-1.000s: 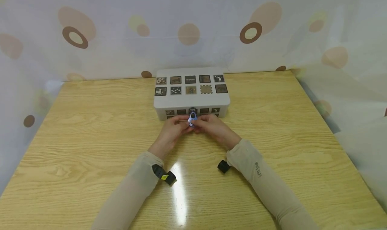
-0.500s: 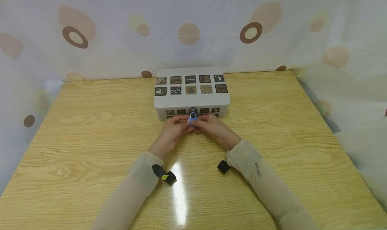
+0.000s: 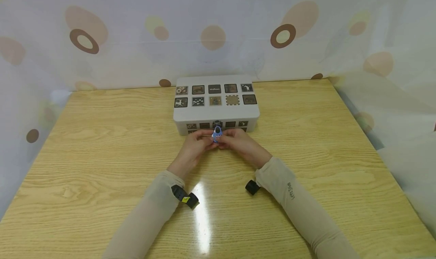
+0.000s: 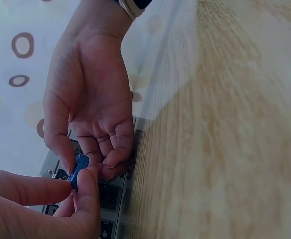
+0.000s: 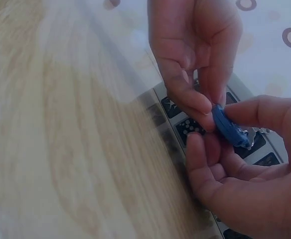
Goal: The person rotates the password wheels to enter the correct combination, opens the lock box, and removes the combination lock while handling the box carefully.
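Observation:
A small blue combination padlock (image 3: 217,134) is held between both hands in front of a white box. My left hand (image 3: 191,150) pinches it from the left side, thumb and forefinger at its body. From the other side my right hand (image 3: 246,147) grips it, thumb across its front. The shackle points up toward the metal latch (image 3: 217,123) on the box front. Close up in the left wrist view, the padlock (image 4: 79,167) sits between the fingertips of both hands. In the right wrist view the padlock (image 5: 228,130) shows its dark blue side, silver metal beside it.
The white box (image 3: 214,113), printed with small dark picture squares, stands closed at the back of the wooden table (image 3: 102,145). Behind it hangs a pale curtain (image 3: 143,62) with brown circles. Black wrist cameras (image 3: 252,187) sit on both sleeves.
Both hands stay in place in front of the box. The padlock's face tilts slightly between the fingers, and the glare on it shifts.

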`<state>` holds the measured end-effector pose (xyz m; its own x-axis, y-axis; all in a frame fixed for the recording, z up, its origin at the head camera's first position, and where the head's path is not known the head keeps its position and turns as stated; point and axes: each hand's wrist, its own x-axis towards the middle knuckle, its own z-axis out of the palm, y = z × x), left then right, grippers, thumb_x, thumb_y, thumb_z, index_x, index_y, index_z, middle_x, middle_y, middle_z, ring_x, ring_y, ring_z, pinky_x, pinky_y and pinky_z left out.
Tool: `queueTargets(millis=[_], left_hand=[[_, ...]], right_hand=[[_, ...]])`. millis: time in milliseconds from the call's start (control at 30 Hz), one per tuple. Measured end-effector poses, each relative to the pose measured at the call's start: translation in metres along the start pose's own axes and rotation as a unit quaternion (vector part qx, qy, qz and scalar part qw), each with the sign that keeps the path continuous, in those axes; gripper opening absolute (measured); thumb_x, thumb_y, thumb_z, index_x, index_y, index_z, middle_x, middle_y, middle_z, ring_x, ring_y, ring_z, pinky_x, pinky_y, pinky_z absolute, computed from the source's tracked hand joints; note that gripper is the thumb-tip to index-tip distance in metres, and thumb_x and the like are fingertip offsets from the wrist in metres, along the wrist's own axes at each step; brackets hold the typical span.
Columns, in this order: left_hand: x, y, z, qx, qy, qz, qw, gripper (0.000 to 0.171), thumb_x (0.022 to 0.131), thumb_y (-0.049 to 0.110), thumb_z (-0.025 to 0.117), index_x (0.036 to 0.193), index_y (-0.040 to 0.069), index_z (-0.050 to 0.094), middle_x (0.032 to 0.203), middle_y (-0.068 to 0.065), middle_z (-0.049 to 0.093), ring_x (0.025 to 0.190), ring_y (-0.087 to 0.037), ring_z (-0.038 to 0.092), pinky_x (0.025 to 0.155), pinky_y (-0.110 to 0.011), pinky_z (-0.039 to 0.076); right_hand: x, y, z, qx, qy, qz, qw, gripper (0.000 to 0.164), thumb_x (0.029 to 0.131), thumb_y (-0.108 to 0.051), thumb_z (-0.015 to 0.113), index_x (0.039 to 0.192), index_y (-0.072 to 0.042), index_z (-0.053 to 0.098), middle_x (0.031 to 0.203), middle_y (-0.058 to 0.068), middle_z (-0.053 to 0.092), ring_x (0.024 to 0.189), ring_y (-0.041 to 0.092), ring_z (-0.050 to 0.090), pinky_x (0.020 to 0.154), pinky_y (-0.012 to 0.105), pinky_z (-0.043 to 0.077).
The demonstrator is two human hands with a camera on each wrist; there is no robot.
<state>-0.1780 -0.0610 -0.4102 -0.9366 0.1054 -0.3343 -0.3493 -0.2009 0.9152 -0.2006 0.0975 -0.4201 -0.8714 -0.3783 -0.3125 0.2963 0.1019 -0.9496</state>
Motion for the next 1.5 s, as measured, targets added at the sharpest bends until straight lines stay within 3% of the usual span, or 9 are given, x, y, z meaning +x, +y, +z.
queueTargets(millis=[600,733,900,1167,1500], left_hand=[[-0.002,0.001,0.0,-0.003,0.0,-0.003,1.0,0.032,0.092,-0.015,0.047,0.124,-0.015,0.052,0.102,-0.018,0.058,0.08,-0.013,0.061,0.084,-0.025,0.057],[-0.003,0.002,0.0,0.001,0.0,-0.002,1.0,0.032,0.092,-0.015,0.047,0.124,-0.016,0.051,0.105,-0.021,0.058,0.08,-0.013,0.061,0.086,-0.025,0.057],[-0.002,0.001,-0.001,-0.003,-0.002,0.003,1.0,0.033,0.091,-0.015,0.048,0.124,-0.016,0.051,0.111,-0.027,0.059,0.079,-0.013,0.063,0.086,-0.026,0.057],[-0.001,0.001,0.0,0.0,-0.001,-0.001,1.0,0.033,0.091,-0.016,0.047,0.123,-0.016,0.051,0.112,-0.026,0.058,0.079,-0.013,0.063,0.085,-0.026,0.057],[0.0,0.001,0.0,0.005,0.007,-0.002,1.0,0.033,0.091,-0.014,0.049,0.124,-0.016,0.052,0.113,-0.028,0.059,0.078,-0.012,0.063,0.085,-0.025,0.057]], right_hand=[[-0.001,-0.003,-0.004,0.026,-0.017,0.005,0.999,0.034,0.099,-0.01,0.051,0.116,0.02,0.054,0.096,0.01,0.064,0.082,0.013,0.064,0.085,0.029,0.058],[-0.003,-0.006,-0.009,0.028,-0.027,0.01,0.999,0.038,0.101,-0.015,0.047,0.116,0.019,0.053,0.088,0.008,0.065,0.08,0.016,0.063,0.08,0.027,0.058],[-0.001,-0.005,-0.01,0.007,-0.039,0.013,0.999,0.033,0.098,-0.01,0.05,0.113,0.019,0.055,0.086,0.007,0.064,0.078,0.015,0.062,0.075,0.024,0.058],[0.001,-0.002,-0.007,-0.002,-0.014,-0.007,1.0,0.032,0.095,-0.004,0.052,0.111,0.022,0.056,0.092,0.01,0.064,0.077,0.013,0.063,0.078,0.025,0.058],[0.001,-0.003,-0.006,0.005,-0.012,0.013,1.0,0.033,0.096,-0.007,0.05,0.113,0.022,0.055,0.087,0.009,0.065,0.073,0.013,0.064,0.071,0.024,0.059]])
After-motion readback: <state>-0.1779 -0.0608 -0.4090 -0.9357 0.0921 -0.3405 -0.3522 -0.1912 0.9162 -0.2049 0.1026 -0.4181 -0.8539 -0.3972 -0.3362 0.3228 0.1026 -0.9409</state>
